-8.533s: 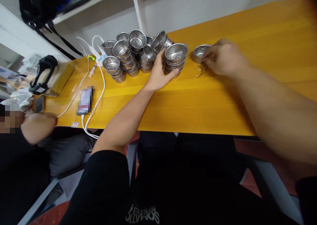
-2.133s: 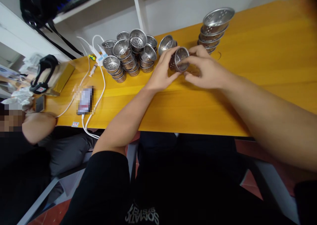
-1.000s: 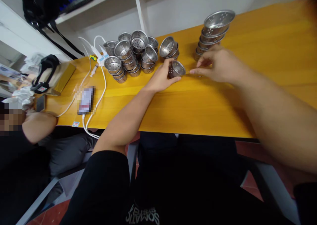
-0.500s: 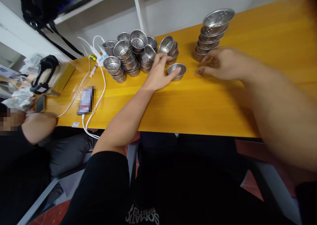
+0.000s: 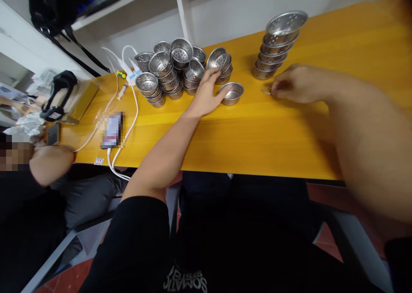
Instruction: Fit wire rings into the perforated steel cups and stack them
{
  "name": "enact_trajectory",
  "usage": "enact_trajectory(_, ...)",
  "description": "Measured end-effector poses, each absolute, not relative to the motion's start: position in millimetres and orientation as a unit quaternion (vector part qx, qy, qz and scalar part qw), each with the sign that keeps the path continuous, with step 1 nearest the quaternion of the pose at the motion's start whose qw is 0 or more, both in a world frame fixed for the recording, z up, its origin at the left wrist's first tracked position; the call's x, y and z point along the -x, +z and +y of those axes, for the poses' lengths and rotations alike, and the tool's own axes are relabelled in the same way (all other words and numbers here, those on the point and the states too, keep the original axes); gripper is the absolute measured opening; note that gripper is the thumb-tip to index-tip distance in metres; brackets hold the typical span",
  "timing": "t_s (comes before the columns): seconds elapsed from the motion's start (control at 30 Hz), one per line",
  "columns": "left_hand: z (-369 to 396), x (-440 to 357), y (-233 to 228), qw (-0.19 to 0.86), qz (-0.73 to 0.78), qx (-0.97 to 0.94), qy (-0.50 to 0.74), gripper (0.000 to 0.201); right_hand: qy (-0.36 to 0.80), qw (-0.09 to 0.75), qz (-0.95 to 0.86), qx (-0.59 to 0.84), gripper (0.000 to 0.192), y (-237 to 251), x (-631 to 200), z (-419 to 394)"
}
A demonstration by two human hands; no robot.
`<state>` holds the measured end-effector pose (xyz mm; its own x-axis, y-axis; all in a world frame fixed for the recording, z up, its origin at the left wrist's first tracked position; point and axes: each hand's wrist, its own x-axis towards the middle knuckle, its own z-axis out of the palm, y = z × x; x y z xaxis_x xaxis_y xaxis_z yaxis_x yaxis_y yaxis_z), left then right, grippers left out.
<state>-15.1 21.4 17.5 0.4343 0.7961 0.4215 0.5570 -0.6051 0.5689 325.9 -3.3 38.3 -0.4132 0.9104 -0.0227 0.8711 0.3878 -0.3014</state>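
The left hand (image 5: 206,96) lies on the yellow table (image 5: 257,129) just above the middle of the frame, fingers spread loosely. Its thumb touches the rim of a single perforated steel cup (image 5: 232,93) that stands upright on the table, while the fingertips reach up to a tilted pair of nested cups (image 5: 219,61) just above. The hand is open and grips nothing.

The right hand (image 5: 298,83) sits to the right of the single cup, well apart from it, with fingers curled toward the thumb. A small wire piece (image 5: 266,92) lies on the table at its fingertips; whether the fingers pinch it or only touch it cannot be told.

Just above the right hand, a tall leaning stack of perforated cups (image 5: 277,46) rises in the upper right. A cluster of cup stacks (image 5: 169,71) fills the upper centre, left of the left hand. Farther left lie white cables (image 5: 130,95), a phone (image 5: 112,130) and a black headset (image 5: 58,95) on a box. Another person's arm (image 5: 48,166) rests at the table's lower left edge.
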Motion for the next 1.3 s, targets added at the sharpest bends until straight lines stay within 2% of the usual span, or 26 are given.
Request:
enact_trajectory(0.1,16,15,24,0.17,0.408,-0.829,0.343,0.074,0.115,0.093,-0.833,0.534,0.005,41,-326,-5)
enact_trajectory(0.27,5,14,39,0.152,0.399,-0.838,0.34,0.066,0.068,0.153,-0.818,0.551,0.026,49,-313,-18)
enact_trajectory(0.33,-2,13,46,0.141,0.398,-0.841,0.338,0.063,0.062,0.194,-0.811,0.548,0.029,55,-304,-29)
enact_trajectory(0.43,-15,10,58,0.134,0.391,-0.851,0.323,0.056,0.069,0.302,-0.803,0.51,0.037,66,-287,-47)
enact_trajectory(0.5,-23,6,63,0.135,0.378,-0.863,0.305,0.051,0.081,0.368,-0.8,0.467,0.058,70,-276,-56)
enact_trajectory(0.57,-28,3,65,0.138,0.36,-0.878,0.286,0.046,0.091,0.391,-0.812,0.423,0.077,71,-267,-61)
enact_trajectory(0.6,-30,1,66,0.138,0.349,-0.885,0.277,0.044,0.094,0.387,-0.822,0.407,0.076,71,-264,-61)
enact_trajectory(0.7,-32,-2,65,0.135,0.322,-0.901,0.258,0.042,0.092,0.356,-0.839,0.4,0.05,65,-257,-59)
enact_trajectory(0.77,-32,-2,65,0.125,0.33,-0.898,0.265,0.04,0.089,0.349,-0.839,0.408,0.041,62,-255,-57)
enact_trajectory(0.83,-32,-2,64,0.117,0.358,-0.879,0.294,0.045,0.087,0.357,-0.837,0.407,0.038,62,-253,-56)
enact_trajectory(0.93,-30,-1,61,0.13,0.374,-0.858,0.329,0.076,0.084,0.381,-0.839,0.379,0.035,64,-251,-59)
enact_trajectory(1.0,-28,1,58,0.146,0.365,-0.862,0.321,0.085,0.083,0.384,-0.847,0.359,0.03,65,-248,-62)
enact_trajectory(1.17,-24,3,57,0.146,0.359,-0.873,0.295,0.083,0.09,0.357,-0.866,0.338,0.046,60,-239,-65)
enact_trajectory(1.3,-23,3,58,0.139,0.354,-0.878,0.291,0.08,0.073,0.351,-0.871,0.335,0.029,57,-238,-64)
